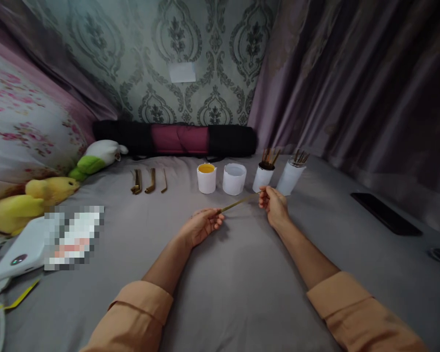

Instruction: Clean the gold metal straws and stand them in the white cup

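Note:
A thin golden stick point(239, 201) stretches between my two hands above the grey bedsheet point(220, 293). My left hand point(202, 226) pinches its near end with closed fingers. My right hand point(273, 204) pinches the far end. Just behind stand white cups in a row: one with yellow contents point(207, 178), one that looks empty point(234, 179), and two holding several sticks point(263, 175) point(290, 177). Three bent golden pieces point(148, 181) lie to the left of the cups.
A black and maroon rolled bag point(176, 139) lies along the wall. Plush toys point(40, 195) and a white power bank point(20, 248) sit at the left. A dark phone point(385, 213) lies at the right near the curtain.

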{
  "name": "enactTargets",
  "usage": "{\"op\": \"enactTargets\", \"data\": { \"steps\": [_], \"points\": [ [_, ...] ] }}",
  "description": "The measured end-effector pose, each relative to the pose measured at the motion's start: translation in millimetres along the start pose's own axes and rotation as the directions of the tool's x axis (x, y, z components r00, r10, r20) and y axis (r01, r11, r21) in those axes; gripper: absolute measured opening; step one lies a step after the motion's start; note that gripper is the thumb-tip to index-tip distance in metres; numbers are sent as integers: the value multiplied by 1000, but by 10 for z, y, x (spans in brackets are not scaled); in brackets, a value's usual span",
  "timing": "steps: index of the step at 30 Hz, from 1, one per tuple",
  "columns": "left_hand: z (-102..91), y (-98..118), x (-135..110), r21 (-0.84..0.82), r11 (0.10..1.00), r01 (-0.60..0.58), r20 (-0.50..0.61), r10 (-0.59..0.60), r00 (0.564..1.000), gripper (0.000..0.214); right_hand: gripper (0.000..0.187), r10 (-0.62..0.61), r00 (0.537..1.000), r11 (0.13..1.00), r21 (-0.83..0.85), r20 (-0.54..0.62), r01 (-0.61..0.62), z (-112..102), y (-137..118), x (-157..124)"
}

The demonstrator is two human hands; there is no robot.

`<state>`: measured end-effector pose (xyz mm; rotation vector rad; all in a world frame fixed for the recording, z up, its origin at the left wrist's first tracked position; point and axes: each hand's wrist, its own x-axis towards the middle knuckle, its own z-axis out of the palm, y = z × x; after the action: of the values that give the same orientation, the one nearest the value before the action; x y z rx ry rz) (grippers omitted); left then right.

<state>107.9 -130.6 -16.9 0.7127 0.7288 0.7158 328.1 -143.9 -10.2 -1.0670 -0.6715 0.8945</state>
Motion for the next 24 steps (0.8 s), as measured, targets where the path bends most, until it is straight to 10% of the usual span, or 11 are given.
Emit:
{"op": "enactTargets", "data": {
  "steps": [24],
  "points": [
    [-43, 30, -29, -56, 998, -2, 15, 3, 1000, 8, 27, -21, 1000, 998, -51, -7, 21, -13, -27, -90]
  ]
}}
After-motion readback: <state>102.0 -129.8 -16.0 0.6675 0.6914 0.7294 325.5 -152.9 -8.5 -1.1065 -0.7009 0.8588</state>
